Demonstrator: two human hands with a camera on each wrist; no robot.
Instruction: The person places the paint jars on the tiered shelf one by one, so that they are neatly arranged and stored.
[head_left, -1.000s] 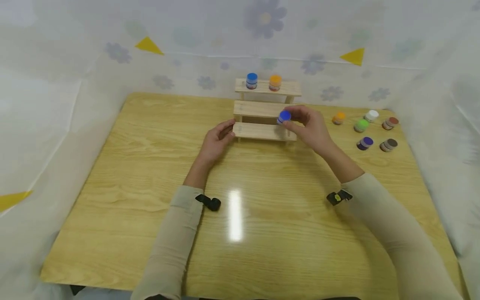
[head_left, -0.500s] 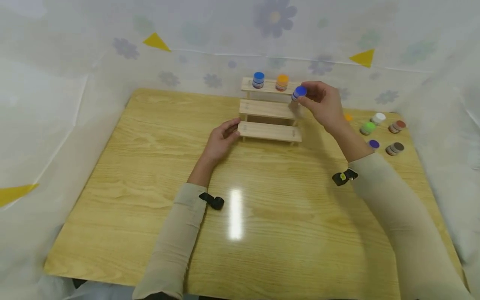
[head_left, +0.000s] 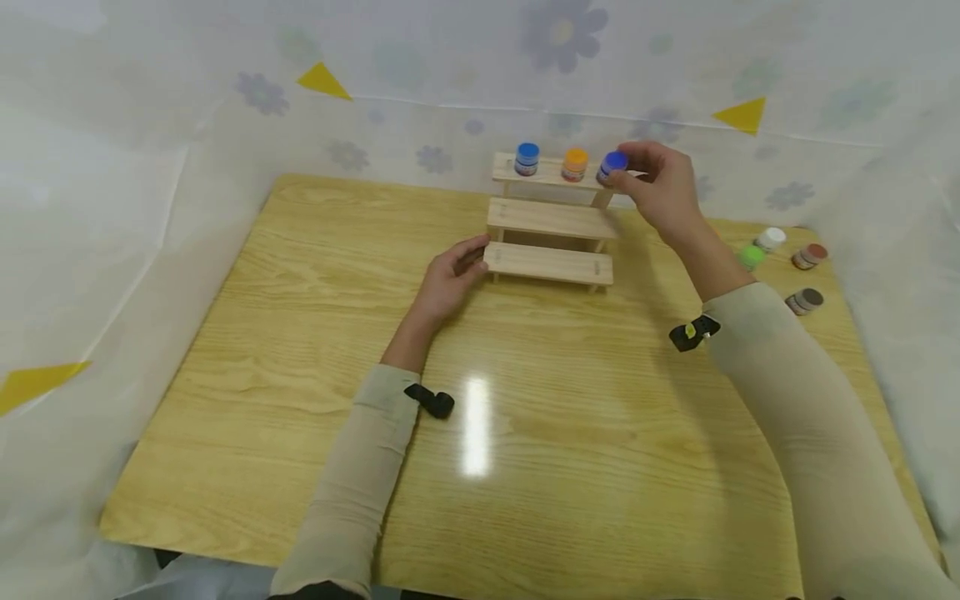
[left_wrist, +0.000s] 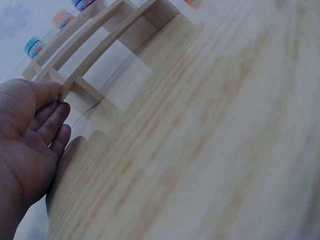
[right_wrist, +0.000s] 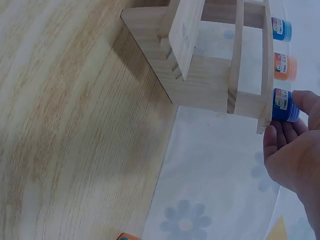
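A three-tier wooden display stand (head_left: 551, 218) stands at the back of the table. My left hand (head_left: 450, 283) holds the left end of its lowest shelf, with thumb and fingers at the shelf end in the left wrist view. On the right end of the top shelf is a dark blue paint jar (head_left: 612, 168), upright, its base right at the board in the right wrist view. Thumb and fingers of my right hand (head_left: 667, 193) pinch this jar. To its left on the same shelf stand an orange paint jar (head_left: 575, 165) and a lighter blue paint jar (head_left: 527, 159).
Beyond my right forearm are a white jar (head_left: 771, 239), a green jar (head_left: 751, 257), a reddish-brown jar (head_left: 810, 256) and a dark brown jar (head_left: 805, 301). Another orange jar (right_wrist: 128, 236) peeks in at the right wrist view's lower edge. Flowered cloth (head_left: 435, 75) hangs behind the table.
My right hand has carried the dark blue jar up and back from over the lower shelves to the top shelf's right end. The left hand keeps its hold on the stand.
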